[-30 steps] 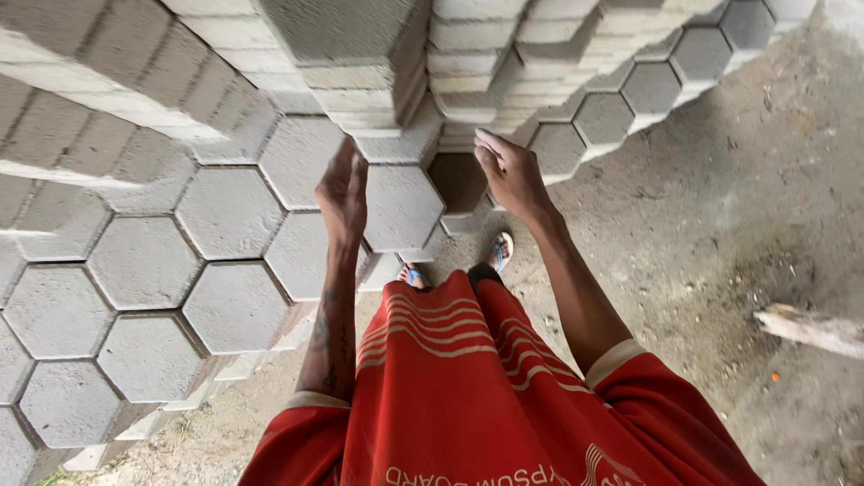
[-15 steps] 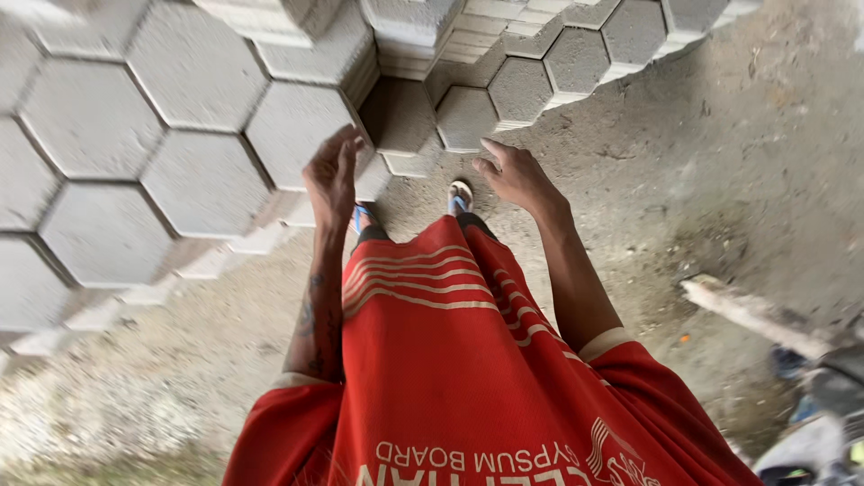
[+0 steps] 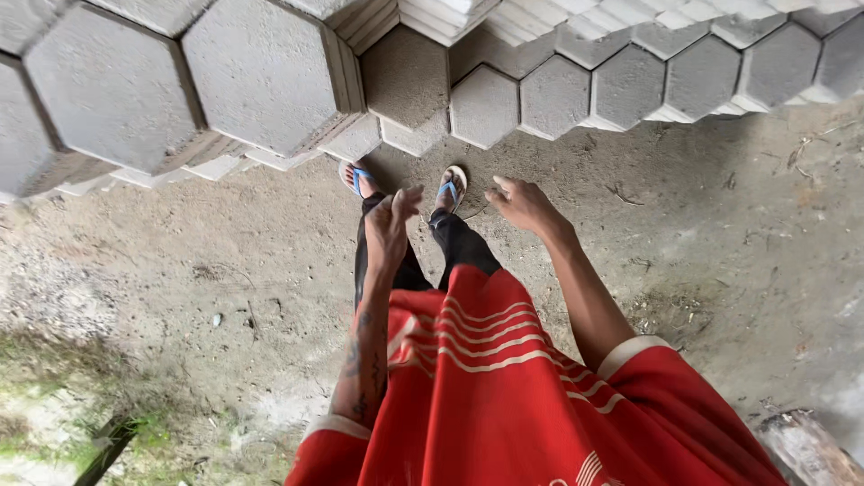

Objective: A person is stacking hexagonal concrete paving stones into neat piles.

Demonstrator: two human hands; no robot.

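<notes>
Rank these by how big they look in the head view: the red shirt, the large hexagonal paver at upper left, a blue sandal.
1. Red shirt, though it is nearest the camera.
2. Hexagonal paver.
3. Blue sandal, clearly smallest.
Both hands, left and right, are empty.

Bare concrete floor (image 3: 720, 252), gritty, daylit. Grass patch (image 3: 54, 396) at lower left. Stacked grey hexagonal pavers (image 3: 261, 72) fill the top edge.
</notes>
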